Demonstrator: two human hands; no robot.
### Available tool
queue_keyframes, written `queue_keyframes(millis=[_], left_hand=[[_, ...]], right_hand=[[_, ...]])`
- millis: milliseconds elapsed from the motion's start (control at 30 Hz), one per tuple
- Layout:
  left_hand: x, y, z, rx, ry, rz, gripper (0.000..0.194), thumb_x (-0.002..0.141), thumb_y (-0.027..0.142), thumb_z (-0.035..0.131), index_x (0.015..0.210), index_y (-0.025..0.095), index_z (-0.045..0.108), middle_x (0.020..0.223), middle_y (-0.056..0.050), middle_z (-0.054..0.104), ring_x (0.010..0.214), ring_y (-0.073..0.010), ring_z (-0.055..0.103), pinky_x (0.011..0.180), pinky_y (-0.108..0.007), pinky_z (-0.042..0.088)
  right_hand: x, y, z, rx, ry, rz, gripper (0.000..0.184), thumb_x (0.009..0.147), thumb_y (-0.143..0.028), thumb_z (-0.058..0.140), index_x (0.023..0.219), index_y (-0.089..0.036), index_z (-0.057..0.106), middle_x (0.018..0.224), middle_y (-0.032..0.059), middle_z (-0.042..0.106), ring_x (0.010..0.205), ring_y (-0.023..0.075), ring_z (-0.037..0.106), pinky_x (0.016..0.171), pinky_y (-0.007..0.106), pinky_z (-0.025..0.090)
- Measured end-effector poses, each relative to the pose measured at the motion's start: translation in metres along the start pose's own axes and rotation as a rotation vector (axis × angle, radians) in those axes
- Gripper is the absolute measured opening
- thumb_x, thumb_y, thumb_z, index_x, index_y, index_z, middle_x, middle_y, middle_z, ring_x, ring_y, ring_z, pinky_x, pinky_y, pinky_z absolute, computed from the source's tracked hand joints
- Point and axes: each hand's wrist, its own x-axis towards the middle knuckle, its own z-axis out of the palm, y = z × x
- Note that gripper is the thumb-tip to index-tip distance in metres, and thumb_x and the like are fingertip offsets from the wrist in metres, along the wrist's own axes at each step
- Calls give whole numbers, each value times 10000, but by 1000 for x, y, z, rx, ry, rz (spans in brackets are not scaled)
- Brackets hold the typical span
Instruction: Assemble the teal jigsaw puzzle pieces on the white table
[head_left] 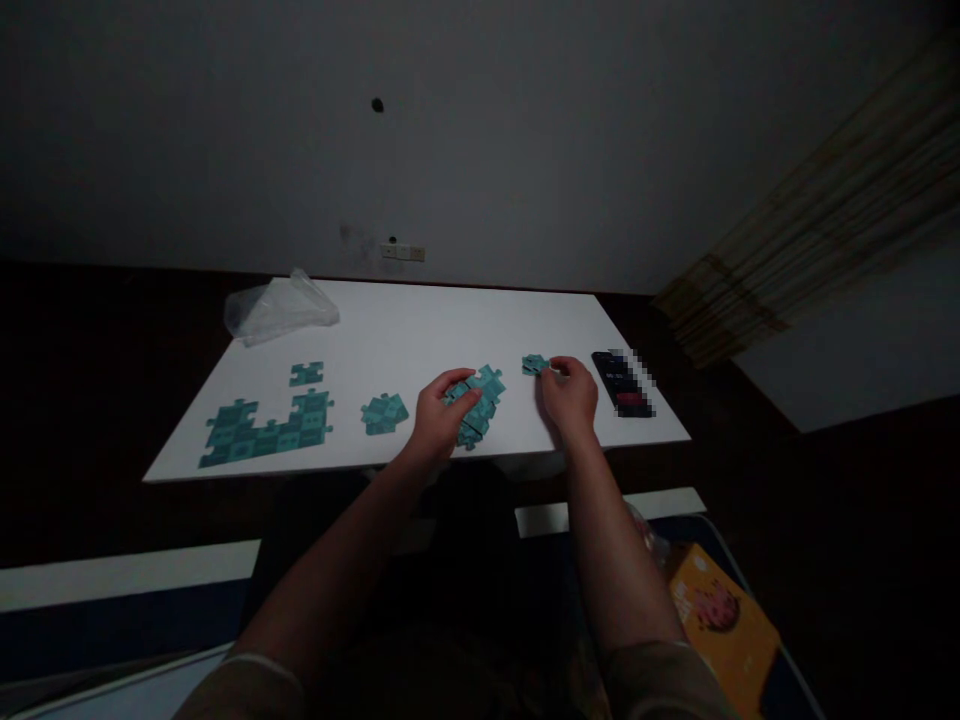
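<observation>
My left hand (442,410) is closed around a loose stack of teal jigsaw puzzle pieces (484,400), thumb on top, just above the front part of the white table. Over to the right, the fingers of my right hand (571,395) pinch the edge of a jigsaw puzzle piece at a small pile of pieces (534,364); my fingertips partly cover it. Another small pile of pieces (384,413) lies left of my left hand. At the table's left, a partly joined puzzle section (270,437) has a gap along its upper side, and joined pieces (307,374) lie just beyond it.
A crumpled clear plastic bag (281,310) rests at the back left of the white table (450,320). A phone (619,385), partly blurred out, lies near the right edge. Below right is a yellow box (724,625). A wall with sockets (403,252) stands behind.
</observation>
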Motion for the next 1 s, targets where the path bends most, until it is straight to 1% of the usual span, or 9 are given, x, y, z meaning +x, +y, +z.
queue_keyframes(millis=[67,133,200,267,500,700,800,900,1000], left_hand=[[0,0,0,-7,-9,-4,523,684,427,1079,1121,205,896,1029,-76,842,854,-235,764,786,-370,642],[0,-1,0,-11,-21,-11,541,686,435,1087,1135,199,899,1045,-90,850,862,-246,772,801,-391,653],[0,-2,0,-15,-24,-8,546,690,441,1095,1141,198,905,1082,-110,862,904,-263,789,841,-412,664],[1,-4,0,-14,-11,2,539,693,451,1102,1131,200,913,1123,-123,872,955,-276,801,883,-420,667],[2,-1,2,-43,19,-33,568,705,553,1102,1097,195,900,1010,-89,865,841,-227,782,798,-369,642],[2,-1,3,-65,38,-26,571,679,574,1108,1048,203,879,1025,-82,873,860,-222,784,796,-350,629],[2,-1,3,-51,37,-8,525,706,554,1095,1032,208,872,1058,-92,875,888,-230,787,805,-352,623],[2,0,3,-64,43,-23,501,700,532,1092,1014,208,873,1039,-93,871,867,-226,779,765,-343,617],[2,2,4,-96,50,-53,517,668,522,1107,1003,204,875,988,-82,860,827,-207,765,719,-319,611]], right_hand=[[-9,-11,2,24,-82,-36,280,943,-530,794,1029,-263,788,1140,145,844,1113,332,746,1039,510,611],[-23,-23,8,169,-236,-18,354,961,-587,797,1104,-265,832,1123,120,860,1035,309,776,994,494,643],[-36,-34,16,322,-376,27,435,907,-597,871,1192,-268,850,1060,83,864,916,278,787,893,458,668],[-46,-42,23,413,-417,70,472,835,-555,940,1204,-274,851,981,48,850,836,257,784,812,428,676],[-47,-50,22,498,-347,123,442,810,-532,951,1148,-275,829,920,36,834,826,264,808,801,446,706],[-47,-48,16,478,-352,123,454,841,-547,920,1172,-254,816,910,41,821,740,231,737,717,413,643],[-44,-42,17,442,-322,100,484,874,-550,887,1237,-244,794,954,56,825,786,235,744,741,405,632],[-33,-29,16,328,-201,95,490,904,-563,835,1277,-254,764,1012,64,824,811,240,755,771,405,635],[-16,-15,10,57,-102,53,384,965,-495,730,1253,-243,762,1029,96,826,853,272,760,867,458,635]])
